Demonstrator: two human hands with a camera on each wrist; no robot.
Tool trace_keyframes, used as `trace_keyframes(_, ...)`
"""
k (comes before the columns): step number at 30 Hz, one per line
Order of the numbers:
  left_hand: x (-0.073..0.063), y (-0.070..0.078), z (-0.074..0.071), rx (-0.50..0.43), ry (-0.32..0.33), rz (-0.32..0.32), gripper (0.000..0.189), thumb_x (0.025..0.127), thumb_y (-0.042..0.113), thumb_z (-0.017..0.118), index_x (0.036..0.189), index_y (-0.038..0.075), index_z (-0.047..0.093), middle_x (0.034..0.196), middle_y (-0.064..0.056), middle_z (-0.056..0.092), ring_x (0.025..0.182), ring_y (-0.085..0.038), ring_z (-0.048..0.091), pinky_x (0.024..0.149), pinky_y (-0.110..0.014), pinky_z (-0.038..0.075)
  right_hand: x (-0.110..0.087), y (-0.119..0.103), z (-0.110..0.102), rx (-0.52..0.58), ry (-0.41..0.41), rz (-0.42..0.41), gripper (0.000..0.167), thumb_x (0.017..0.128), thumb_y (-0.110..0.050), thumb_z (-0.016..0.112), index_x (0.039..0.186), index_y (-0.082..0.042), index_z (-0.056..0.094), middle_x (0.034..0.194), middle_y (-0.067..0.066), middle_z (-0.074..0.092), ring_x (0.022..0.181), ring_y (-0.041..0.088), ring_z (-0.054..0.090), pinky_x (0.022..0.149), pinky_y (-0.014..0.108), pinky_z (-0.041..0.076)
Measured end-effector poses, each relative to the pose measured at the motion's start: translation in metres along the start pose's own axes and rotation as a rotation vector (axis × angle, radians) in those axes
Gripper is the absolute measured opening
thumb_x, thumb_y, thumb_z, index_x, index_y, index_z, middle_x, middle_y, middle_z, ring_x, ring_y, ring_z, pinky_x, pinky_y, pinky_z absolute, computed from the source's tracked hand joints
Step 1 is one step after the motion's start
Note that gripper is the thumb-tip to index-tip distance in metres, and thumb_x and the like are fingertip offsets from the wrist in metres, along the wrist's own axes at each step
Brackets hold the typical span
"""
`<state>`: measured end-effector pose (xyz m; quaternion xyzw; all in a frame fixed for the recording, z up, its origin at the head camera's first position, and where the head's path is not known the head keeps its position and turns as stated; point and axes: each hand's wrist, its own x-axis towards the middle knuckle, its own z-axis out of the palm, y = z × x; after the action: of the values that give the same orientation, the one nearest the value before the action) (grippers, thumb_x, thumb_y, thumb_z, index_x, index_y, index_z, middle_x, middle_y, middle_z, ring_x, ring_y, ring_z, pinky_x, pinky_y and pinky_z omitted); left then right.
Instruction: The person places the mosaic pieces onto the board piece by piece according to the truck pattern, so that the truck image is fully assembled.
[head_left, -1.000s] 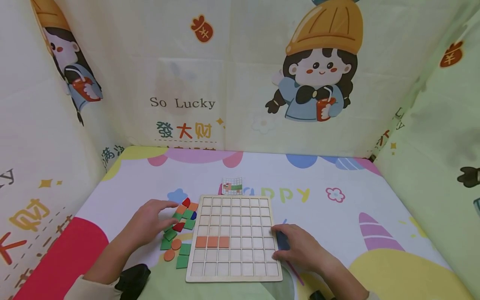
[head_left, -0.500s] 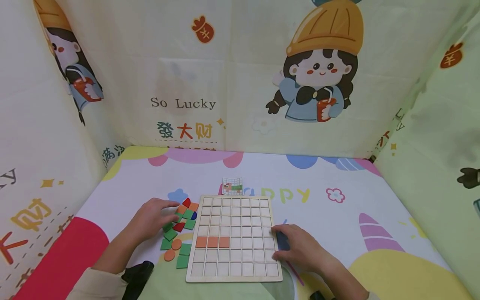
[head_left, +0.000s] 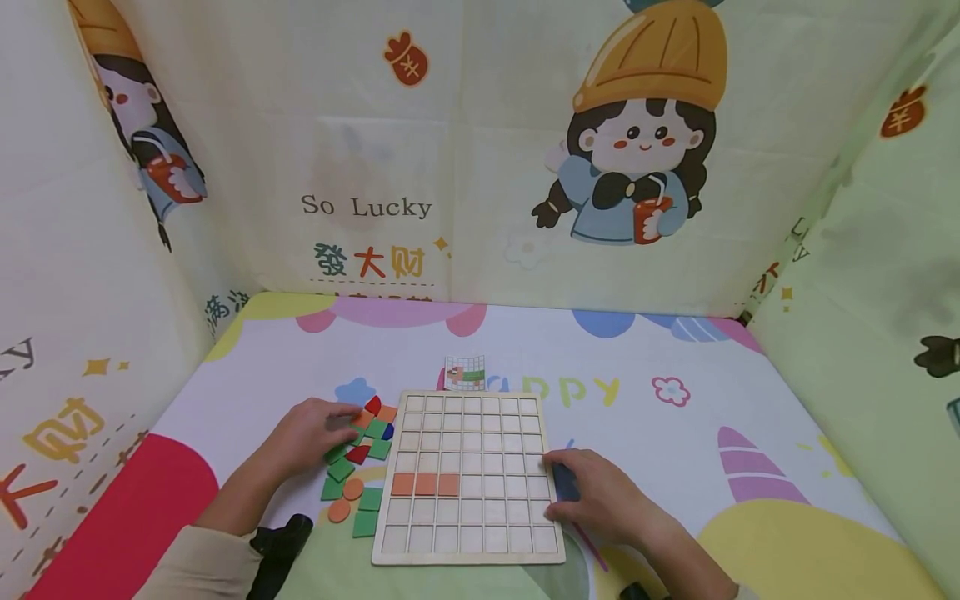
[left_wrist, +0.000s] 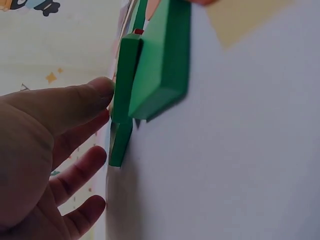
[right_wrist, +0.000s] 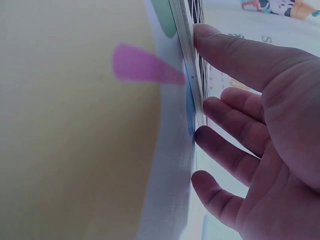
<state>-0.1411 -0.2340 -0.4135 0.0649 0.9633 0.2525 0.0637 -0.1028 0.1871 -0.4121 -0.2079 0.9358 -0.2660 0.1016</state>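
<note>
My left hand [head_left: 306, 435] hovers low over loose tiles left of a wooden grid board [head_left: 468, 561]. Its index fingertip reaches an orange square tile [head_left: 363, 419], and its thumb lies at green tiles; in the left wrist view the thumb tip meets the edge of a green tile [left_wrist: 125, 75], the other fingers spread below. Three orange squares [head_left: 425, 484] fill adjoining cells in one row of the board. My right hand [head_left: 600, 496] rests thumb and fingertips against the board's right edge [right_wrist: 192, 75], fingers loosely bent and apart.
Around the left hand lie red tiles [head_left: 358, 454], a blue piece [head_left: 387, 431], orange discs [head_left: 339, 511] and several green squares [head_left: 365, 524]. A small picture card [head_left: 465, 372] with a gridded design stands behind the board. Printed cloth walls [head_left: 480, 167] enclose the table.
The left hand has shifted slightly right and away from the body, its index fingertip coming closer to the orange tile. The right hand and the board stay where they were.
</note>
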Motion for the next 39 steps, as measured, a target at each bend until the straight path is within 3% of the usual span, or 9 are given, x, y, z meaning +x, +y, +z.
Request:
trace_keyframes(12, 0.0031, -0.0014, 0.0002, -0.044, -0.054, 0.014, 0.046, 0.09, 0.018, 0.073, 0.134, 0.005, 0.064, 0.131, -0.025, 0.058, 0.122, -0.047, 0.048, 0.088, -0.053, 0.053, 0.001, 0.0022, 0.0006, -0.01, 0.013, -0.033, 0.058, 0.078, -0.032, 0.085, 0.127, -0.01, 0.062, 0.125, 0.007, 0.063, 0.12, 0.031, 0.056, 0.099, 0.053, 0.043)
trace_keyframes(29, 0.0003, -0.0026, -0.0011, -0.04, -0.016, 0.025, 0.039, 0.091, 0.017, 0.073, 0.127, 0.003, 0.068, 0.124, -0.023, 0.061, 0.117, -0.044, 0.052, 0.088, -0.054, 0.053, 0.0001, 0.0001, -0.0006, -0.011, 0.009, -0.024, 0.058, 0.079, -0.032, 0.085, 0.127, -0.01, 0.062, 0.126, 0.007, 0.063, 0.121, 0.032, 0.055, 0.099, 0.054, 0.043)
trace_keyframes(39, -0.0019, -0.0017, -0.0019, -0.063, 0.01, -0.021, 0.029, 0.09, 0.012, 0.071, 0.118, 0.003, 0.072, 0.118, -0.02, 0.064, 0.116, -0.043, 0.051, 0.089, -0.054, 0.052, -0.0005, 0.0004, -0.0005, -0.012, 0.008, -0.02, 0.058, 0.079, -0.032, 0.084, 0.127, -0.01, 0.062, 0.126, 0.007, 0.063, 0.121, 0.031, 0.055, 0.099, 0.053, 0.043)
